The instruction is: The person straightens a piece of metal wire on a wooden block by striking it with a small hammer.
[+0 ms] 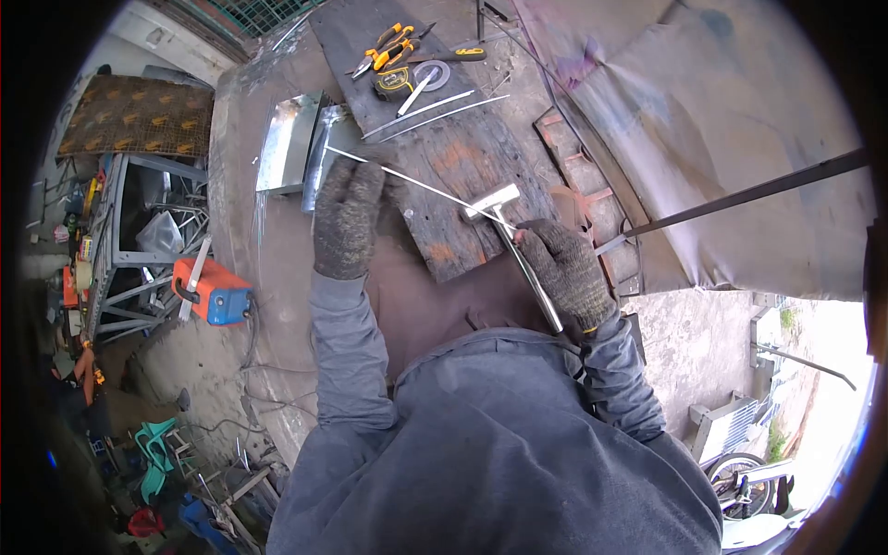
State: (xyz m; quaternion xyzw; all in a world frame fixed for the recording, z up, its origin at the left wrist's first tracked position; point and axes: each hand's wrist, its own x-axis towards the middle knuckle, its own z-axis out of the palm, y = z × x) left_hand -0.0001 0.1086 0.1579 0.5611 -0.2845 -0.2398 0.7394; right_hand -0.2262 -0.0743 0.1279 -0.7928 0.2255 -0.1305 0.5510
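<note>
Both of my hands wear dark grey work gloves. My left hand (350, 217) is raised beside the wooden board (458, 176), its fingers closed near the left part of a thin white rod (416, 182); motion blurs the fingertips. The rod slants down to the right, past the head of a metal hammer (494, 200). My right hand (564, 268) closes on the rod's right end, with the thumb and forefinger together. The hammer's shiny handle runs beneath that hand towards my lap. Two more thin rods (444, 117) lie on the board.
Pliers (388, 48), a tape measure (393, 84), a roll of tape (431, 75) and a yellow-black cutter (460, 55) lie at the board's far end. Bent sheet-metal pieces (290, 143) sit left of it. An orange-blue machine (215, 289) stands further left.
</note>
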